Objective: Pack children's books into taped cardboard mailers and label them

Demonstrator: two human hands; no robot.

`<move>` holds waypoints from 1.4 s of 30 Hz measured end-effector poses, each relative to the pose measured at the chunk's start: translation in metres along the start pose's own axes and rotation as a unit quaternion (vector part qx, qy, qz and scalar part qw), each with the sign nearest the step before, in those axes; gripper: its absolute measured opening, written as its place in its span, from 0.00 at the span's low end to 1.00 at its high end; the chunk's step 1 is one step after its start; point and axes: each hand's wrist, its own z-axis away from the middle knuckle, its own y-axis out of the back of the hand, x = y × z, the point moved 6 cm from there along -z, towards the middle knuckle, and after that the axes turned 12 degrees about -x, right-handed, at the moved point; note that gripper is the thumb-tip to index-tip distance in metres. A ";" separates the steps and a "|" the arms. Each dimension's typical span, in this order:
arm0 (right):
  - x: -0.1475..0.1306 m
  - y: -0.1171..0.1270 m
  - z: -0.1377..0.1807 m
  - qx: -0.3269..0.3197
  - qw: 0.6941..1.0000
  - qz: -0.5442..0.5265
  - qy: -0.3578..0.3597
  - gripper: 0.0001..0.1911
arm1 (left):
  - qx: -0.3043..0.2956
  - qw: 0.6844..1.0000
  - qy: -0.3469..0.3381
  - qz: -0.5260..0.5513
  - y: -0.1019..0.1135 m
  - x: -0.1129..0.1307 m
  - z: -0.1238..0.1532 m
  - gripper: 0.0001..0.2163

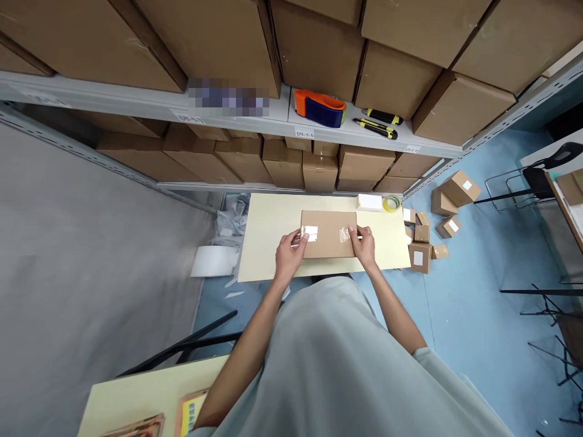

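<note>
A brown cardboard box (328, 243) is between my hands, over the pale yellow table (268, 212). My left hand (290, 254) grips its left end, with the thumb on top by a white label. On the opposite end my right hand (363, 244) closes round the edge, thumb on top. Shiny clear tape shows on the box's top face near both ends. Whether the box rests on the table or is held slightly above it, I cannot tell. Behind it, at the table's far edge, are a small white box (369, 202) and a tape roll (392, 203).
Metal shelving (273, 124) packed with cartons rises beyond the table, with utility knives (376, 127) and an orange-and-blue object (320, 108) on it. Several small boxes (419, 256) lie on the floor at right. A white roll (214, 261) stands at left. A second table (150, 379) is behind.
</note>
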 end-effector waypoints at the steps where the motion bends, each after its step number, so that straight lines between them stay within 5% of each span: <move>1: 0.000 -0.001 0.000 -0.001 1.000 -0.001 0.003 0.30 | -0.004 1.000 0.002 -0.001 0.000 0.000 -0.001 0.21; 13: 0.000 -0.018 0.015 0.026 0.999 -0.020 0.001 0.29 | 0.020 0.998 0.010 -0.067 -0.009 0.015 -0.002 0.16; 42: 0.011 -0.024 0.018 0.039 0.998 -0.051 -0.010 0.30 | 0.044 0.998 -0.011 -0.030 -0.016 0.010 0.002 0.21</move>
